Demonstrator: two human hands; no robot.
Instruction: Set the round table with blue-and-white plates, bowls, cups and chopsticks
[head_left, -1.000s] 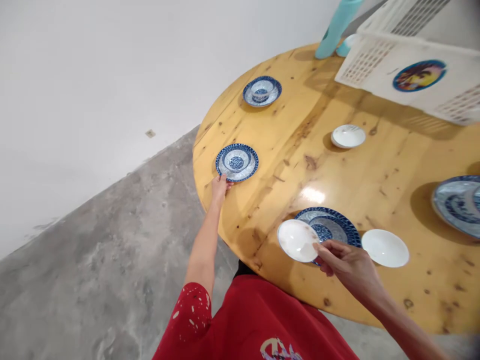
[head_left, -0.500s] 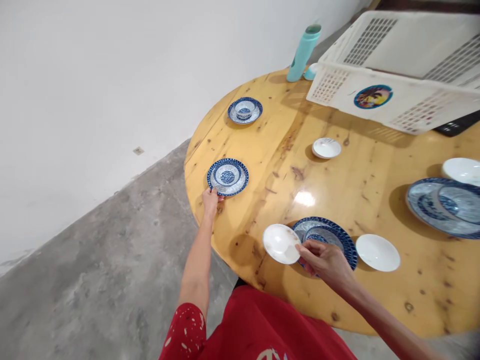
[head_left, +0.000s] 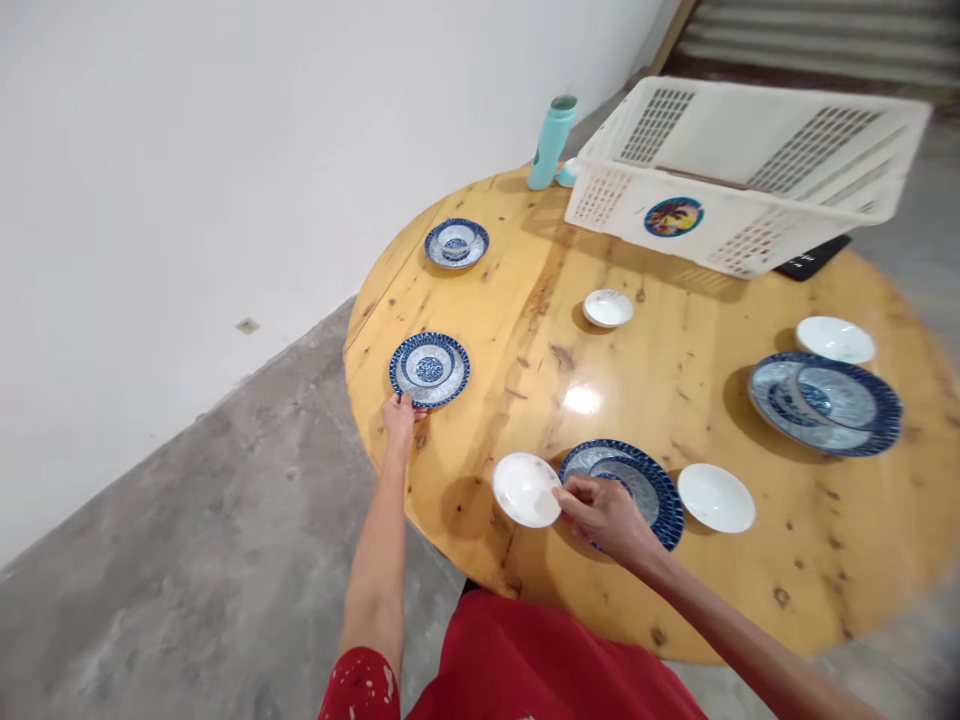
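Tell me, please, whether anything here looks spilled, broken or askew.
Nothing stands out: no spill or breakage shows, the patterned bowl on the plate at the left hand sits upright, and the white bowl in the right hand looks whole.

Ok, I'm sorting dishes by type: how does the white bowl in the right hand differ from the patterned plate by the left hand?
The white bowl is mostly plain; the patterned plate is blue and white. The right hand holds the white bowl, apparently off the table; the patterned plate rests on it. The patterned plate bears a small bowl; the white bowl looks empty. Both are round.
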